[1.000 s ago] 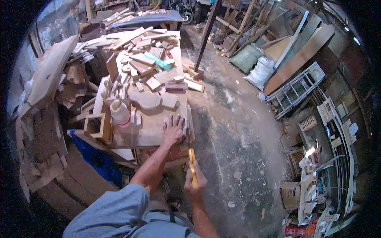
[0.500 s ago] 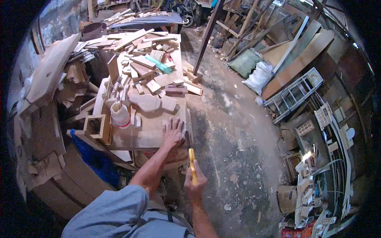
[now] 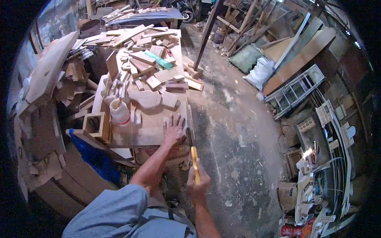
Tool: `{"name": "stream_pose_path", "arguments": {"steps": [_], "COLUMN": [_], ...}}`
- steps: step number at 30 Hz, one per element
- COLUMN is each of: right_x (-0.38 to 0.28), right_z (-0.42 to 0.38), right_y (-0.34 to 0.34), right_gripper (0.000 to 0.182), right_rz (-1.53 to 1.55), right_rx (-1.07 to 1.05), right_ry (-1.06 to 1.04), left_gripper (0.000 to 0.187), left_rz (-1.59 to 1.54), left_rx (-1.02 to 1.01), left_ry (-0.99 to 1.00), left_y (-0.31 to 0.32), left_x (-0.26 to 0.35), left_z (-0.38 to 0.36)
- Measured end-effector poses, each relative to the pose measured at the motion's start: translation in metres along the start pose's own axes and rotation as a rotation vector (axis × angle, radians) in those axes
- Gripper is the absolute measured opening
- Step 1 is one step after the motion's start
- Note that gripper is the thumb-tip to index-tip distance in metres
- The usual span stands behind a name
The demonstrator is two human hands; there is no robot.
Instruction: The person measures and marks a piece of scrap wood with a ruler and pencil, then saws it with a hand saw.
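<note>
My left hand (image 3: 174, 131) lies flat with fingers spread on the wooden board (image 3: 143, 135) at the near end of the workbench. Just right of the bench edge, my right hand (image 3: 199, 183) is wrapped round the yellow handle (image 3: 195, 160) of a saw. Its dark narrow blade (image 3: 189, 137) points away from me along the board's right edge. A white bottle with a red label (image 3: 119, 112) stands on the board to the left. Flat shaped wood pieces (image 3: 146, 99) lie beyond my left hand.
Wood offcuts (image 3: 143, 63) are heaped farther along the bench. A dark post (image 3: 206, 37) rises beside it. An open wooden box frame (image 3: 95, 125) and blue plastic (image 3: 91, 156) are at the left. Sacks (image 3: 260, 73) and a metal ladder (image 3: 295, 91) lie across the floor.
My right hand and the saw handle have shifted slightly right and a little away from me. My left hand stays pressed on the board.
</note>
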State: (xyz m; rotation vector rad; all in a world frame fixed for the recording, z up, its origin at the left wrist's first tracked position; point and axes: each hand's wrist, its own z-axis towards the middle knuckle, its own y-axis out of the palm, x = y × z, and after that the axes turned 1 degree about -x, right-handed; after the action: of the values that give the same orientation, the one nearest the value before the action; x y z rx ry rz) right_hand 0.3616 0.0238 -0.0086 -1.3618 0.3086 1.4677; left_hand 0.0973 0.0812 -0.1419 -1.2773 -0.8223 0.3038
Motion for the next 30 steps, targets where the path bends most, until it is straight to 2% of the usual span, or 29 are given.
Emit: {"name": "stream_pose_path", "arguments": {"steps": [1,4,6,9,13,15,18,19,20,22,25,30], "right_x": [-0.005,0.015,0.023,0.002,0.039,0.034,0.006,0.000,0.010,0.020,0.018,0.033], "right_z": [0.010,-0.024,-0.019,0.012,-0.053,-0.089,-0.086,-0.083,-0.079,-0.069,-0.045,-0.027], "right_y": [0.002,0.001,0.002,0.006,-0.012,-0.039,-0.060,-0.063,-0.068,-0.064,-0.051,-0.022], "right_gripper": [0.038,0.037,0.038,0.039,0.042,0.043,0.046,0.047,0.049,0.049,0.049,0.048], "right_rz": [0.004,0.013,-0.046,-0.018,-0.173,-0.071,0.133,0.208,0.069,0.000,-0.057,-0.001], "right_rx": [-0.019,0.095,0.119,0.014,0.177,0.119,0.135,0.153,0.102,0.046,0.051,0.043], "right_ry": [0.041,-0.158,-0.229,0.002,-0.353,-0.089,0.119,0.171,0.102,0.084,-0.047,-0.005], "left_gripper": [0.065,0.065,0.065,0.065,0.068,0.071,0.069,0.068,0.067,0.062,0.060,0.063], "left_rz": [0.018,0.053,0.063,0.035,0.060,0.043,-0.097,-0.197,-0.299,-0.534,-0.570,-0.055], "left_rx": [-0.036,-0.114,-0.093,-0.084,-0.101,-0.119,-0.159,-0.103,-0.049,0.114,0.173,0.091], "left_ry": [-0.018,-0.067,-0.063,-0.047,-0.046,-0.043,-0.068,-0.058,-0.047,0.001,0.020,-0.048], "left_y": [0.001,-0.017,-0.020,-0.010,-0.018,-0.022,-0.029,-0.022,-0.013,-0.007,-0.004,-0.020], "left_x": [0.002,0.010,0.009,0.007,0.008,0.010,0.008,0.000,-0.010,-0.021,-0.029,0.010], "left_z": [-0.003,0.001,0.005,-0.003,0.002,-0.003,0.000,0.002,0.005,0.001,0.002,-0.010]}}
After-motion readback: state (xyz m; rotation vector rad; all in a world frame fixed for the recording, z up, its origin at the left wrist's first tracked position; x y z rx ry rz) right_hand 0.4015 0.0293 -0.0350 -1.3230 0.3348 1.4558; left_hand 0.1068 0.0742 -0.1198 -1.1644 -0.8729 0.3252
